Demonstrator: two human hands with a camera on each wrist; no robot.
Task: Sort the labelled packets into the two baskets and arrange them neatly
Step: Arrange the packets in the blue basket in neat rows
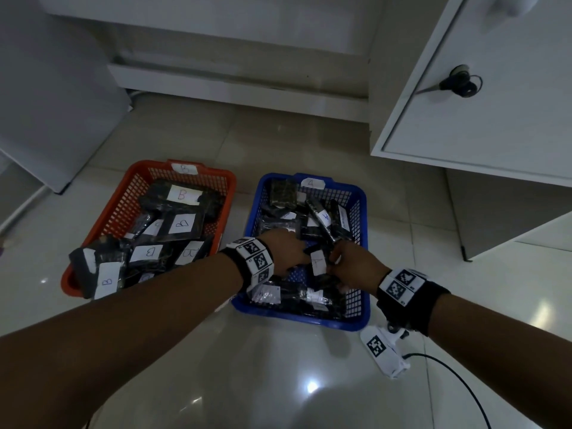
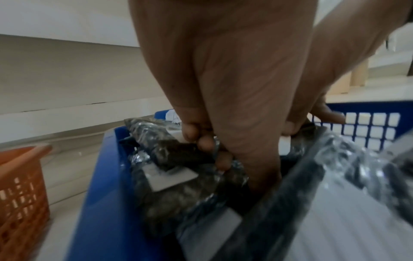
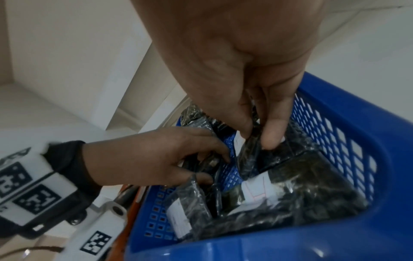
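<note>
Glossy pale floor tiles (image 1: 278, 382) carried two rectangular plastic baskets with lattice walls, set side by side below white cabinets (image 1: 495, 119). On the left stood the orange basket (image 1: 123, 205), tagged with a paper label reading B; just beside it stood the blue basket (image 1: 359, 224), tagged A. Both held flat, dark, rectangular packets wrapped in crinkled clear film, each bearing a white paper label. The B packets (image 1: 182, 226) lay in a loose heap, with one tilted over the near rim. The A packets (image 1: 309, 297) lay partly overlapping, with some propped on edge.

Both hands were inside the blue basket. The left hand (image 1: 286, 252) had its fingers (image 2: 208, 146) curled round a dark packet (image 2: 178, 153) lying in the pile near the left wall. The right hand (image 1: 356, 267) pinched the upper edge of an upright packet (image 3: 252, 155) between thumb and fingers (image 3: 271, 134); this packet stood on edge over the bare lattice bottom and showed an A label in the head view.

Each wrist wore a black band fitted with white blocks printed with square black markers. A black cable (image 1: 464, 388) ran across the tiles on the right.
</note>
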